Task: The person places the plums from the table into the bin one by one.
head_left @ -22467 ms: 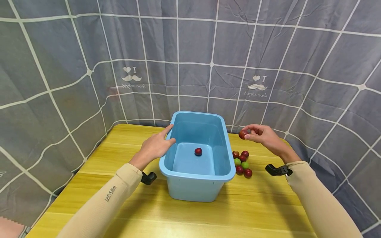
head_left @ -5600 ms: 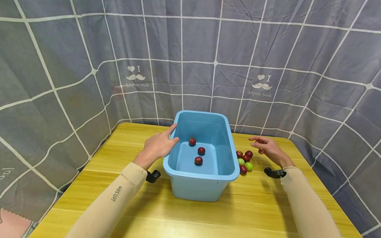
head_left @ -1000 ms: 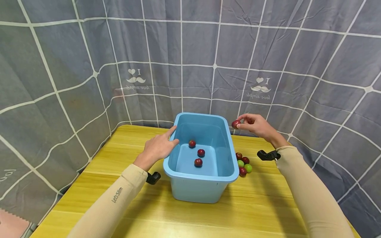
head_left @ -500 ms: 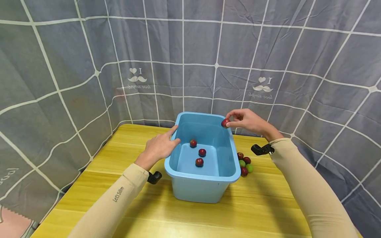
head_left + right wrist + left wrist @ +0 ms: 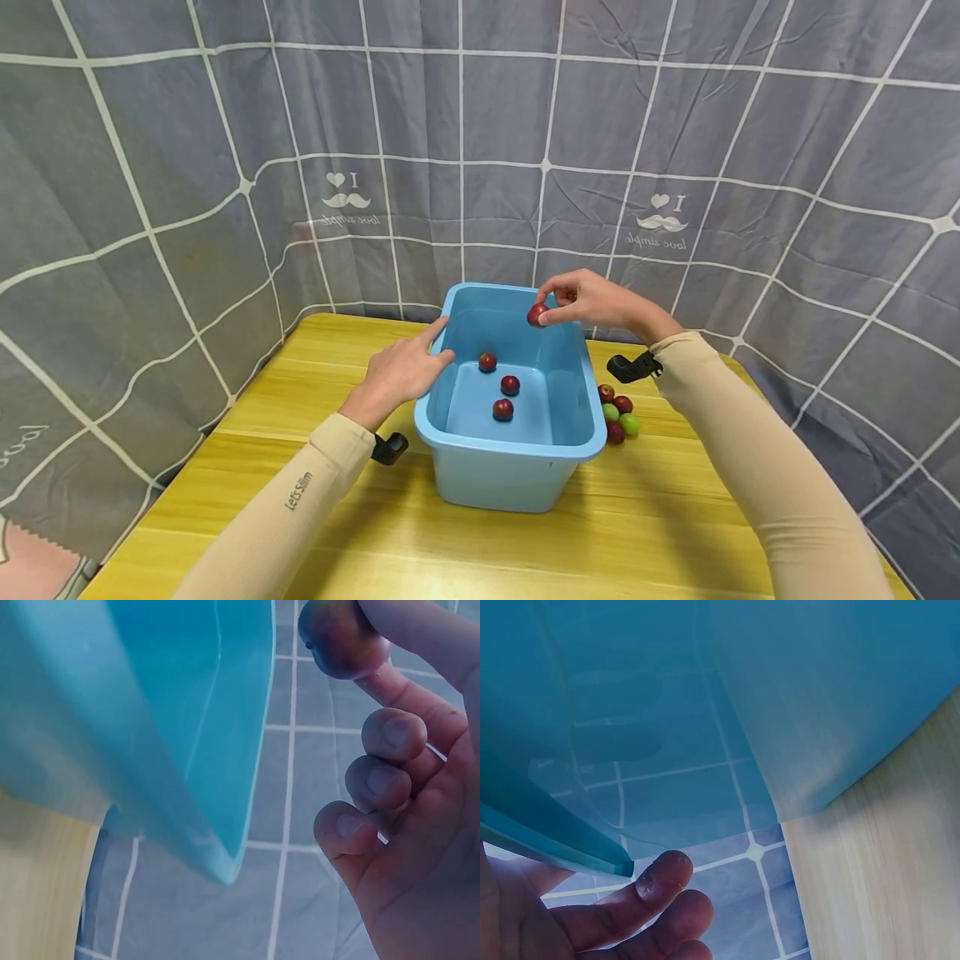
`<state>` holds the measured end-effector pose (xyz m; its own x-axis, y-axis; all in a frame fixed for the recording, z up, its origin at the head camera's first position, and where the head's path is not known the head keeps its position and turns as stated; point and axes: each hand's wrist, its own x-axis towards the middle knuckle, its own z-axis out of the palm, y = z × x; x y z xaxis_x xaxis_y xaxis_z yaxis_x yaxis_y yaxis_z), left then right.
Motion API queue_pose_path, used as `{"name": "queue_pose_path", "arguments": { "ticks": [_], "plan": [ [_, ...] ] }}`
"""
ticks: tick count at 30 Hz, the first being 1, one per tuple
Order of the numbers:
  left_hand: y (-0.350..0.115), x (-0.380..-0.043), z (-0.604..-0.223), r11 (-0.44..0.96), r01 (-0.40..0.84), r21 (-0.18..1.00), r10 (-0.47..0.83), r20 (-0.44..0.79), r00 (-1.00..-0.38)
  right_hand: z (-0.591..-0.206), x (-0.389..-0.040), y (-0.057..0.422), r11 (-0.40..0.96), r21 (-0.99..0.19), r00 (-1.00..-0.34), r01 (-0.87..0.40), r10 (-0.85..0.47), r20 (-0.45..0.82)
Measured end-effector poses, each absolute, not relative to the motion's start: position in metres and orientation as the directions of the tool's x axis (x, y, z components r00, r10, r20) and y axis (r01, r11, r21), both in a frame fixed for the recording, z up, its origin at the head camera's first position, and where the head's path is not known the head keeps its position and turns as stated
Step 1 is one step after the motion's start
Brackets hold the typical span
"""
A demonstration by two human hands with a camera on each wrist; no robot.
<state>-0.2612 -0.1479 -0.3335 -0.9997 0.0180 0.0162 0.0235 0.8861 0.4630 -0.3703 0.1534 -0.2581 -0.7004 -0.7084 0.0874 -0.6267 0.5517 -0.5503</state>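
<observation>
My right hand [image 5: 596,300] pinches a red plum [image 5: 536,314] between thumb and fingertips, above the far right part of the blue plastic tub [image 5: 510,448]. In the right wrist view the plum [image 5: 341,637] shows a yellowish patch, and the other fingers curl loosely below it. My left hand [image 5: 397,371] holds the tub's left rim, thumb over the edge; in the left wrist view its fingers [image 5: 664,885] lie under the rim outside. Apart from one another on the tub floor are three red plums: a far plum [image 5: 487,362], a middle plum [image 5: 510,385] and a near plum [image 5: 503,409].
Right of the tub, several red plums [image 5: 622,405] and two green fruits, one a green plum [image 5: 629,424], lie clustered on the wooden table [image 5: 645,517]. A grey curtain [image 5: 495,200] with white grid lines hangs behind and beside the table.
Over the last second my right hand has carried the red plum leftward, from right of the tub to over its inside. Earlier, the tub held one plum. The left hand stays on the rim.
</observation>
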Motion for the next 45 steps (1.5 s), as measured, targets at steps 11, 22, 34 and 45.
{"name": "queue_pose_path", "arguments": {
  "ticks": [11, 22, 34, 45],
  "plan": [
    [-0.148, -0.260, -0.333, 0.888, 0.029, 0.460, 0.018, 0.028, -0.999, -0.258, -0.370, 0.122, 0.567, -0.536, -0.665, -0.625, -0.747, -0.014],
    [-0.147, -0.260, -0.333, 0.887, 0.019, 0.462, 0.012, 0.016, -1.000, -0.269, -0.373, 0.107, 0.602, -0.502, -0.631, -0.621, -0.764, -0.135],
    [-0.148, -0.261, -0.332, 0.887, 0.018, 0.462, 0.012, 0.016, -1.000, -0.273, -0.376, 0.107, 0.633, -0.498, -0.641, -0.593, -0.746, -0.184],
    [-0.149, -0.261, -0.332, 0.885, 0.018, 0.466, 0.016, 0.010, -1.000, -0.268, -0.368, 0.129, 0.622, -0.503, -0.665, -0.600, -0.737, -0.118]
  ]
}}
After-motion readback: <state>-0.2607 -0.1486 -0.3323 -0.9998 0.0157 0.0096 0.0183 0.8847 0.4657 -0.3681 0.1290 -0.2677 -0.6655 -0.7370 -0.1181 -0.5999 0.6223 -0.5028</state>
